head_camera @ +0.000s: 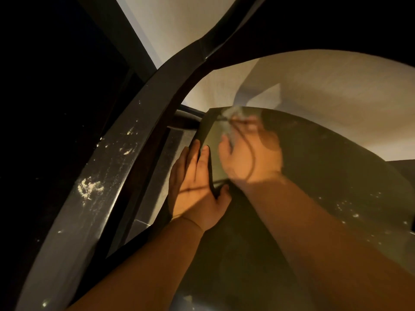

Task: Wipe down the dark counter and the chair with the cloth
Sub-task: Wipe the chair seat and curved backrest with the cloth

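The chair's dark olive seat [325, 176] fills the lower right of the head view. My left hand [197, 189] grips the seat's left edge, fingers over the side and thumb on top. My right hand [251, 153] is blurred by motion and presses a pale cloth [231, 115] against the seat's far left corner. The dark counter [94, 176] runs diagonally along the left, with white powdery specks on it. More white specks lie on the seat at the right [350, 209].
A pale wall [314, 86] rises behind the chair. A dark frame piece [213, 48] arches above the seat. A thin dark cord hangs over both hands. Grey floor [166, 158] shows in the gap between counter and chair.
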`<action>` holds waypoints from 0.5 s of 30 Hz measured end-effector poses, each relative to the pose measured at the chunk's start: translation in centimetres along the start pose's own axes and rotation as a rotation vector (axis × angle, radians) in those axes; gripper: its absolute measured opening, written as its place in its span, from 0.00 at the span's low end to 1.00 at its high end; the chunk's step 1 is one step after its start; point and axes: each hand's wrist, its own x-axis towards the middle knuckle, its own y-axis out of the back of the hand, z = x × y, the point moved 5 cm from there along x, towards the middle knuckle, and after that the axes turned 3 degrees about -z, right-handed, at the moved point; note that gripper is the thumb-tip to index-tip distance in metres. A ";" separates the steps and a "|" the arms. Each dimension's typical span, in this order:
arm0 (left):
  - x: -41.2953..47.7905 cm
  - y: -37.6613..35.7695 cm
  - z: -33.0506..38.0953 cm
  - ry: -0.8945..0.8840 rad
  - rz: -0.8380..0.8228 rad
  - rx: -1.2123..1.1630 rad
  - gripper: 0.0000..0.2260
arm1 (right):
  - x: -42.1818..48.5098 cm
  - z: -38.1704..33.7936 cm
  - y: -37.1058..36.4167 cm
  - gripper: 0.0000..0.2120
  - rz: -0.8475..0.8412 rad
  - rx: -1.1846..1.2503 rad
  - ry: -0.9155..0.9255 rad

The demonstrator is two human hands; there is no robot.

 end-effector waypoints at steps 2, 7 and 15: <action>0.1 0.1 0.0 -0.007 0.019 0.002 0.42 | -0.8 -0.9 -0.3 0.18 0.005 -0.037 0.169; 0.0 0.0 -0.1 0.009 -0.004 0.008 0.42 | 0.8 5.4 0.3 0.14 0.072 -0.190 0.097; -0.1 -0.1 -0.2 0.010 -0.017 0.025 0.42 | -1.4 6.2 0.3 0.20 0.061 -0.058 -0.071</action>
